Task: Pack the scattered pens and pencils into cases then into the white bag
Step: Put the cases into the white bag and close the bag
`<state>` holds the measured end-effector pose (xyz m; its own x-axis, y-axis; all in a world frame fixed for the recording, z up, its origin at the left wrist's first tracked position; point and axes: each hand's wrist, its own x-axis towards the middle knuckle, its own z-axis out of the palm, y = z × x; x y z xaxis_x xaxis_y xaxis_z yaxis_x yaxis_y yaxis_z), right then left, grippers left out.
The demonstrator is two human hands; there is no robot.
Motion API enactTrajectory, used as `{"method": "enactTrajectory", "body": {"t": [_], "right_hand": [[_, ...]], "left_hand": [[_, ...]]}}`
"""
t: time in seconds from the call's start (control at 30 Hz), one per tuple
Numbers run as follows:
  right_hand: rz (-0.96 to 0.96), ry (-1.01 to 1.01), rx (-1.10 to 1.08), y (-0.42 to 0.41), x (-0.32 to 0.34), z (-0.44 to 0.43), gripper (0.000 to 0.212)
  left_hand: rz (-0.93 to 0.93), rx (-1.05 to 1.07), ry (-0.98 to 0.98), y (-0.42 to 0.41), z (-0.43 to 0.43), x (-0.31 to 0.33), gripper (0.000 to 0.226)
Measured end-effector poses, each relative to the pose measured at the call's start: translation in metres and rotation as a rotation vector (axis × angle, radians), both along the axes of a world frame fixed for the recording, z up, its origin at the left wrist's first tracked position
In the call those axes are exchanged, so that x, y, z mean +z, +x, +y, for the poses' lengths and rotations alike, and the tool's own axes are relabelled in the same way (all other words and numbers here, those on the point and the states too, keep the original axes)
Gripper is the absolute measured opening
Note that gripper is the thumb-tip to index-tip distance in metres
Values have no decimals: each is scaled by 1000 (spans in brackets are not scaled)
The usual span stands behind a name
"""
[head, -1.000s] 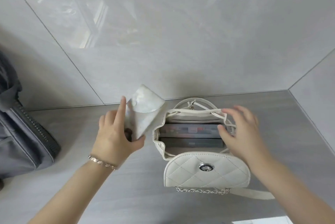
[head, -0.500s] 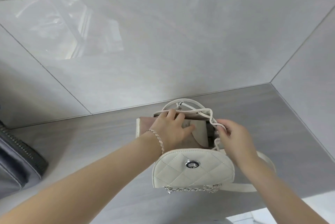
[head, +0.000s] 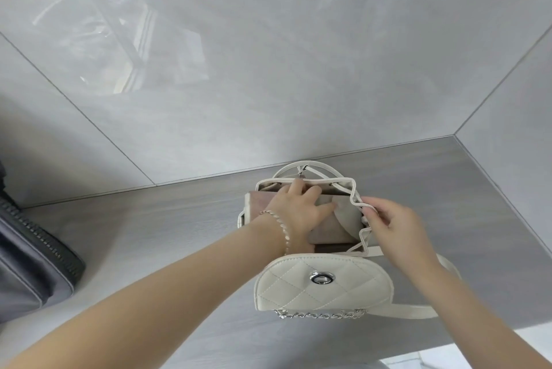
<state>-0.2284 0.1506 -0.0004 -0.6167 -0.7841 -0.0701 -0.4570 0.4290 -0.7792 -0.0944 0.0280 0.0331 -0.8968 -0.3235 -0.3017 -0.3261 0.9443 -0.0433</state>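
The white quilted bag stands on the grey counter with its top open and its front flap hanging towards me. A brownish case lies across the opening, its left end poking out past the rim. Beside it, a pale grey pouch sits inside the bag. My left hand reaches into the opening and presses down on the case and pouch with its fingers stretched to the back rim. My right hand pinches the wavy right rim of the bag. No loose pens or pencils are in sight.
A dark grey zipped bag lies at the left edge of the counter. Glossy grey wall tiles rise right behind the white bag and on the right. The counter's front edge runs near the bottom right.
My left hand carried the pale pouch from beside the bag into its opening and now presses there. My right hand shifted to pinch the right rim. The view swung left.
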Motion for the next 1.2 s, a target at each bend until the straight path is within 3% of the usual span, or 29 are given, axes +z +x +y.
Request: {"method": "enactTrajectory", "body": {"t": [0.07, 0.13, 0.2, 0.3, 0.4, 0.47, 0.57, 0.63, 0.73, 0.8, 0.9, 0.97, 1.07, 1.13, 1.2], "right_hand": [[35, 23, -11, 0, 1, 0, 24], [202, 0, 18, 8, 5, -3, 35], [326, -91, 213, 23, 14, -10, 48], [249, -61, 489, 34, 29, -25, 62], [146, 75, 613, 34, 36, -35, 83], [224, 135, 743, 39, 39, -43, 91], [379, 195, 821, 55, 33, -57, 96], [505, 192, 813, 69, 22, -61, 95], [614, 149, 773, 74, 10, -62, 89], [567, 176, 754, 69, 13, -62, 85], [507, 241, 771, 61, 22, -66, 84], [446, 277, 779, 56, 31, -72, 74], [270, 254, 731, 45, 33, -83, 41], [287, 269, 745, 45, 32, -88, 38], [395, 276, 745, 47, 31, -87, 48]], "left_hand": [[28, -2, 22, -10, 4, -5, 72], [54, -10, 51, -11, 6, -5, 76], [88, 13, 101, -7, 3, 1, 78], [242, 105, 102, 17, -7, 11, 57], [568, 305, -3, 57, -21, 8, 47], [610, 456, 126, 79, -30, 4, 59], [439, 516, 465, 91, -34, 1, 71], [295, 521, 527, 88, -39, 2, 61], [138, 342, 224, 84, -49, 3, 84], [185, 197, -11, 83, -55, 6, 98], [328, 104, -139, 87, -60, 3, 82], [402, 92, -157, 97, -64, -3, 74], [423, 147, -116, 116, -62, -9, 70], [417, 180, -118, 121, -56, -9, 72], [371, 223, -11, 116, -46, -9, 76]]}}
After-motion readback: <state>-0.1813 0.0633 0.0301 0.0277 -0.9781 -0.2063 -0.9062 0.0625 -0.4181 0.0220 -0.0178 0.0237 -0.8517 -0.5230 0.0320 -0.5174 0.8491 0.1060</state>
